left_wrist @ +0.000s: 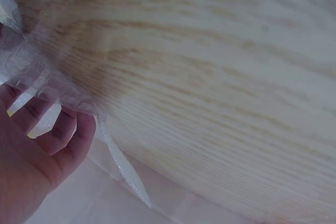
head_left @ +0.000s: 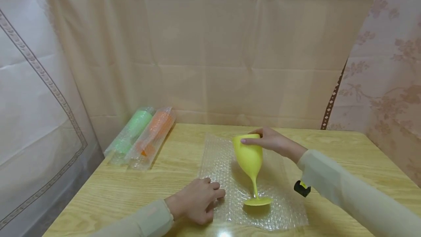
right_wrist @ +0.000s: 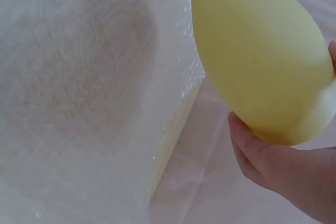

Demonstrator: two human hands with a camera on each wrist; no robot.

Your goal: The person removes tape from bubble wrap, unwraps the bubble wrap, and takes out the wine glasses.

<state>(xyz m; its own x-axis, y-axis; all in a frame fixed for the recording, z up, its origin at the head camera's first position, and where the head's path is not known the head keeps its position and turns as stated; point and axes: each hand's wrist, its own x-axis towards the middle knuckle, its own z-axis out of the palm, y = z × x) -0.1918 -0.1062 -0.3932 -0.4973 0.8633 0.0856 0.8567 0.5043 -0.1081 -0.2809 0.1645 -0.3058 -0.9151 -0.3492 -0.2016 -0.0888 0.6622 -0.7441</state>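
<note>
A yellow goblet [head_left: 249, 154] with a thin stem and round foot stands slightly tilted over a bubble wrap sheet [head_left: 213, 156]. My right hand [head_left: 271, 141] grips its bowl near the rim from above. The right wrist view shows the goblet's bowl [right_wrist: 257, 61] between the thumb and fingers of that hand [right_wrist: 289, 166]. My left hand [head_left: 198, 200] rests at the sheet's left edge, its fingers loosely bent. In the left wrist view, the fingertips of this hand [left_wrist: 42, 145] touch the edge of the bubble wrap [left_wrist: 37, 74].
Two bubble-wrapped things lie at the table's back left, a green one [head_left: 136, 127] and an orange one [head_left: 156, 131]. A small black object with a yellow mark [head_left: 302, 188] shows by the right sleeve. Beige cloth [head_left: 204, 46] hangs behind the wooden table [head_left: 174, 164].
</note>
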